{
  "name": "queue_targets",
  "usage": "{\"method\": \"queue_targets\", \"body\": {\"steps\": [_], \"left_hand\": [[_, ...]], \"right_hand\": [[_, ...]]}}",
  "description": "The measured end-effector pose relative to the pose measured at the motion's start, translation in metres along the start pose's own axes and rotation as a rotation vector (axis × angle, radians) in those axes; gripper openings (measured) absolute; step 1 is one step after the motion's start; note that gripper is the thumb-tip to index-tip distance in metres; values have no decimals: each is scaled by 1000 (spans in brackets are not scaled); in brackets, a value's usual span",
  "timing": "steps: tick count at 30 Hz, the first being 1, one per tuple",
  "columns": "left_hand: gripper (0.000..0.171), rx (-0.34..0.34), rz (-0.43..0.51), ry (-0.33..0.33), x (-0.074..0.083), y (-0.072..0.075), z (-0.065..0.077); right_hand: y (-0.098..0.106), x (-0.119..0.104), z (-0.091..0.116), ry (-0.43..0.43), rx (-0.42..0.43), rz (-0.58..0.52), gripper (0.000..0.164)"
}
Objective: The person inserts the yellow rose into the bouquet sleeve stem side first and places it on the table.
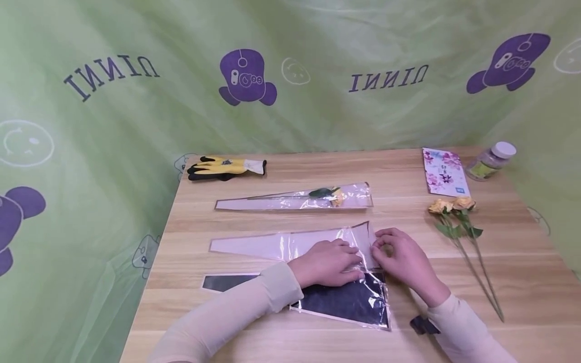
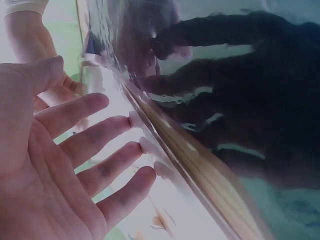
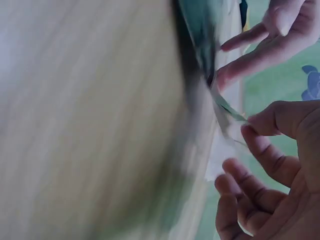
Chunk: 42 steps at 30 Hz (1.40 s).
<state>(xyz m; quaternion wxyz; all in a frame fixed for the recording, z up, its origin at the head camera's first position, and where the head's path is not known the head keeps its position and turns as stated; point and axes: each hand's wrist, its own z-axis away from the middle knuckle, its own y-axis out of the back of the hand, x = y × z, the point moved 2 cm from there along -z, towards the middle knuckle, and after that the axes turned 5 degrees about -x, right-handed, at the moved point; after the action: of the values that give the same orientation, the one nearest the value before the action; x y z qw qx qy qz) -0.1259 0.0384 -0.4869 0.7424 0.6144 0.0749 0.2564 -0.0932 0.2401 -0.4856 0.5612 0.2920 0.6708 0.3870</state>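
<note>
A clear flower sleeve with pink panels [image 1: 254, 246] lies in the middle of the table. My left hand [image 1: 329, 262] rests over it with fingers spread; the left wrist view shows the fingertips [image 2: 145, 175] at its shiny film. At the wide right end, my right hand [image 1: 404, 257] pinches the sleeve's edge between thumb and forefinger. The right wrist view shows that pinch on a thin film edge [image 3: 231, 111], the other fingers curled loosely. Nearer me lies a black flower sleeve [image 1: 338, 305], partly covered by the left forearm.
Farther back lies another pink sleeve [image 1: 281, 203] with a yellow rose [image 1: 337, 196] inside. Two loose roses [image 1: 454, 205] lie at the right. Behind them are a floral-print packet [image 1: 445, 171] and a white-lidded jar [image 1: 490, 161]. Yellow-black gloves [image 1: 227, 166] lie back left.
</note>
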Motion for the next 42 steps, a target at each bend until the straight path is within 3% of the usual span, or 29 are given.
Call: {"method": "queue_targets", "body": {"steps": [5, 8, 14, 17, 22, 25, 28, 33, 38, 42], "left_hand": [[49, 25, 19, -4, -2, 0, -1], [44, 78, 121, 23, -6, 0, -3], [23, 339, 508, 144, -24, 3, -18], [16, 418, 715, 179, -30, 4, -27], [14, 375, 1100, 268, -36, 0, -35], [13, 322, 1268, 291, -35, -1, -37], [9, 317, 1298, 293, -36, 0, -39], [5, 351, 1205, 322, -41, 3, -41], [4, 337, 1188, 342, -44, 5, -41], [4, 342, 1202, 337, -44, 6, -43]], "right_hand": [[0, -3, -1, 5, -7, -81, 9], [0, -3, -1, -5, -16, -97, 6], [-1, -1, -2, 10, -8, -104, 3], [-2, 0, -4, 24, 12, -97, 5], [-4, 1, -9, 46, 13, -105, 6], [-3, 1, -11, 49, 7, -112, 7], [-3, 2, -12, 42, 12, -115, 10], [-2, 5, -10, 19, 11, -156, 13], [-1, 9, -8, 9, 13, -185, 13], [14, 20, -4, -43, 7, -222, 18]]}}
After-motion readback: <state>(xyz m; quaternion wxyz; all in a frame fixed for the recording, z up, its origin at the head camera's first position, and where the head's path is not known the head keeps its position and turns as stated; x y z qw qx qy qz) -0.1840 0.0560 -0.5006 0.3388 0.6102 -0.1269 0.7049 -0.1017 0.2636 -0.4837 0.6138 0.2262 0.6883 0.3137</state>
